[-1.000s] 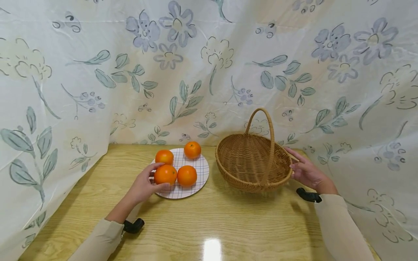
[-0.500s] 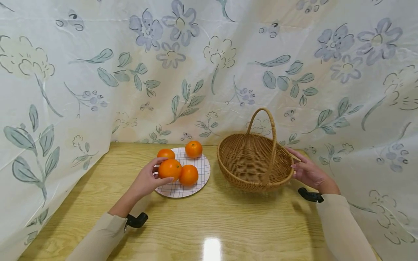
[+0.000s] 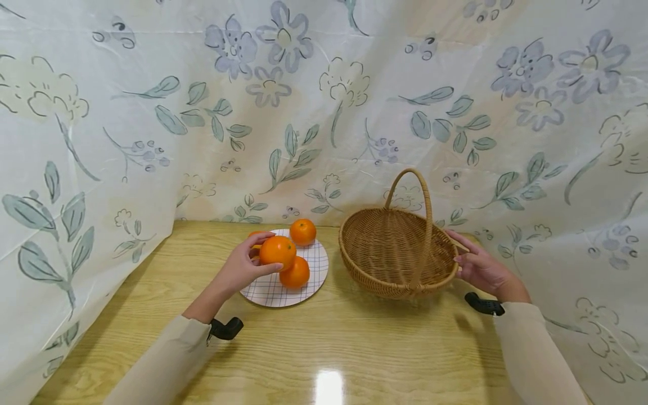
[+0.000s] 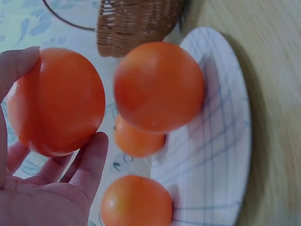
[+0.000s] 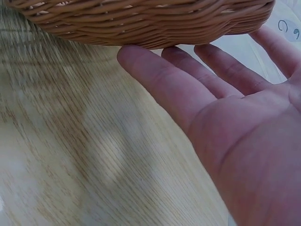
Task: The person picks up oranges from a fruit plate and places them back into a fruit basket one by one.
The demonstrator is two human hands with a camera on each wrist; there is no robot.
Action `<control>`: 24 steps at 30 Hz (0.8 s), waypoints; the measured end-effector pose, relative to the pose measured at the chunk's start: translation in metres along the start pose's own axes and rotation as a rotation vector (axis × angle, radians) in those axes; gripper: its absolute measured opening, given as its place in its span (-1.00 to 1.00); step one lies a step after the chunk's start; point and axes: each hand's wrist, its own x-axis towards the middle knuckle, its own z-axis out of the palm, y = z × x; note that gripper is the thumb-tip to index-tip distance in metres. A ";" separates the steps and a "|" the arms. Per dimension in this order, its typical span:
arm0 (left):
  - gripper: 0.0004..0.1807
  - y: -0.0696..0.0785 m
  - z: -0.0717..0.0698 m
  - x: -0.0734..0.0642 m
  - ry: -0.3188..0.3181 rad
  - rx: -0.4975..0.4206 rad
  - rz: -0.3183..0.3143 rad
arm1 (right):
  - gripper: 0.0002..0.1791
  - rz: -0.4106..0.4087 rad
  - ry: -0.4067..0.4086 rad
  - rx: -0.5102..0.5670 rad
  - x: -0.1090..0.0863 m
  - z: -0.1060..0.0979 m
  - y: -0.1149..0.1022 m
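Note:
My left hand point(image 3: 243, 270) grips an orange point(image 3: 278, 252) between thumb and fingers, and the left wrist view shows this orange point(image 4: 59, 103) raised clear of the plate. On the round white plate point(image 3: 318, 263) with a blue grid lie the other oranges: one at the front point(image 3: 296, 277), one at the back point(image 3: 302, 232), and a third mostly hidden behind my hand and the held fruit. The brown wicker basket point(image 3: 372, 281) stands right of the plate. My right hand point(image 3: 481, 273) touches its right side, with outstretched fingertips point(image 5: 134, 52) against the weave.
An arched handle point(image 3: 425, 219) rises over the basket. The wooden table point(image 3: 324, 337) runs in front of plate and basket. Floral cloth point(image 3: 283, 140) hangs along the back and both sides.
The left hand has lifted the orange off the plate and carried it rightward and back, covering the rear-left orange. The right hand stays against the basket.

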 end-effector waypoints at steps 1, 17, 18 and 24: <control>-0.16 0.002 0.001 0.002 -0.003 -0.002 0.000 | -0.14 -0.002 -0.004 0.005 0.000 0.000 0.000; -0.20 0.037 0.018 0.024 -0.043 -0.040 0.037 | -0.13 -0.018 0.024 0.008 -0.007 0.009 0.004; -0.20 0.038 0.020 0.025 -0.045 -0.048 0.037 | -0.13 -0.016 0.029 0.011 -0.008 0.009 0.005; -0.23 0.047 0.030 0.035 -0.072 -0.090 0.035 | -0.14 -0.016 0.032 0.026 -0.011 0.015 0.007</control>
